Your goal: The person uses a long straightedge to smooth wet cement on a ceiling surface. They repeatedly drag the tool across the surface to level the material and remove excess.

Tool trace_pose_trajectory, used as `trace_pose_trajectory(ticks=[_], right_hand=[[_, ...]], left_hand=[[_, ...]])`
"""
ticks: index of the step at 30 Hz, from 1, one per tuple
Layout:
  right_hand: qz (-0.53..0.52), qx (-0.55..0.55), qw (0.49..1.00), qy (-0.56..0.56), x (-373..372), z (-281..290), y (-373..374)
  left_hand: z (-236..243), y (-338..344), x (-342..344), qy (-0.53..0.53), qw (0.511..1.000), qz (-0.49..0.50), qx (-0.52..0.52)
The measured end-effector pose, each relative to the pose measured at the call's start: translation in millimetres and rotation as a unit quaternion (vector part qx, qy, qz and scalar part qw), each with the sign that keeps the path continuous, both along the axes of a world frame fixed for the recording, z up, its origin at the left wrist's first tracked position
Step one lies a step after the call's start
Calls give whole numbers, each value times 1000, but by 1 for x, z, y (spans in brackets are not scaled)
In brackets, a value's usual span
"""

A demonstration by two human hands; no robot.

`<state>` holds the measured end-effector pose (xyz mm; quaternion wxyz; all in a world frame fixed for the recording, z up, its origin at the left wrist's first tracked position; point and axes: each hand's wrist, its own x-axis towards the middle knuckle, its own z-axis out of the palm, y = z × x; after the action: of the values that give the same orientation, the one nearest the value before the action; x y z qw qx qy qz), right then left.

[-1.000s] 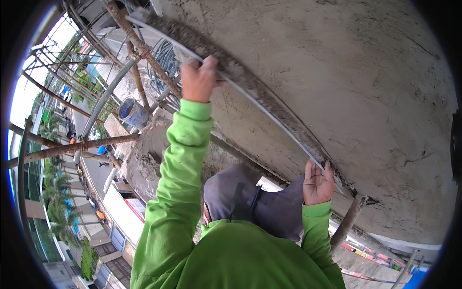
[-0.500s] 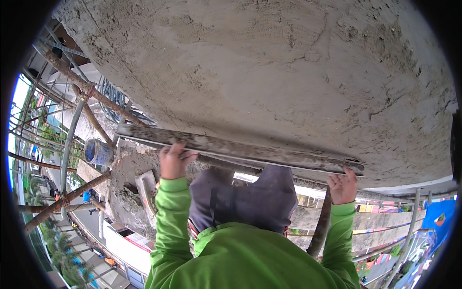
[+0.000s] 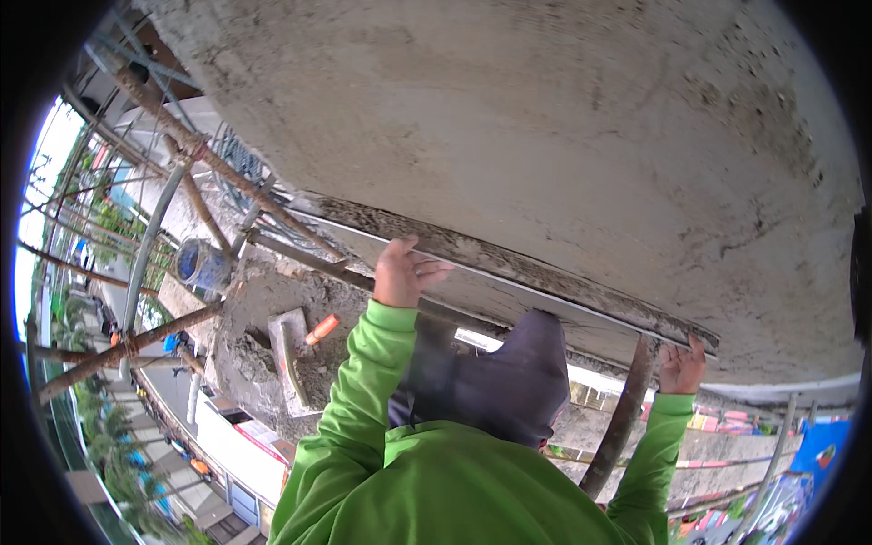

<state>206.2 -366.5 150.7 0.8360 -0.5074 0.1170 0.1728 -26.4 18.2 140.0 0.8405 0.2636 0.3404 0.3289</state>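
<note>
A long, mortar-caked straightedge (image 3: 522, 265) lies slanted along the freshly plastered wall (image 3: 509, 136), its left end higher in view than its right. My left hand (image 3: 409, 276) grips its near edge left of the middle, fingers partly spread. Close to the right end, my right hand (image 3: 681, 367) holds the same edge with fingers curled up to it. Wet mortar is smeared along the bar's face. Down to the left, a plastering float (image 3: 289, 354) rests on a mortar-covered board (image 3: 238, 313), beside a tool with an orange handle (image 3: 322, 329).
A mortar-stained blue bucket (image 3: 202, 265) stands at the left by scaffold poles (image 3: 136, 350). One slanting pole (image 3: 622, 413) rises near my right forearm. Street, vehicles and plants show far below on the left. A blue sheet (image 3: 817, 445) hangs at the far right.
Both hands and the straightedge have shifted rightward, and the bar slants more steeply. My left hand has risen slightly in view, the right has dropped. The orange-handled tool has come into sight.
</note>
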Motion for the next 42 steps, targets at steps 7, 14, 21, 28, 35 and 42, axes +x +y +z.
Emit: trace_pose_trajectory(ticks=[7,14,21,28,35,42], right_hand=[[-31,-42,998,-30,44,-14,-74],[-24,-73,994,-73,38,-11,-53],[2,-41,999,2,6,30,-2],[13,61,998,-5,0,19,-2],[53,99,989,-96,-10,42,13],[81,64,995,-7,-34,23,30]], left_hand=[[-19,-24,17,36,997,-55,43],[-2,-3,10,87,983,8,163],[44,18,1,127,972,52,193],[146,38,-5,96,927,66,357],[105,37,-27,118,953,79,269],[37,48,-24,128,955,137,228]])
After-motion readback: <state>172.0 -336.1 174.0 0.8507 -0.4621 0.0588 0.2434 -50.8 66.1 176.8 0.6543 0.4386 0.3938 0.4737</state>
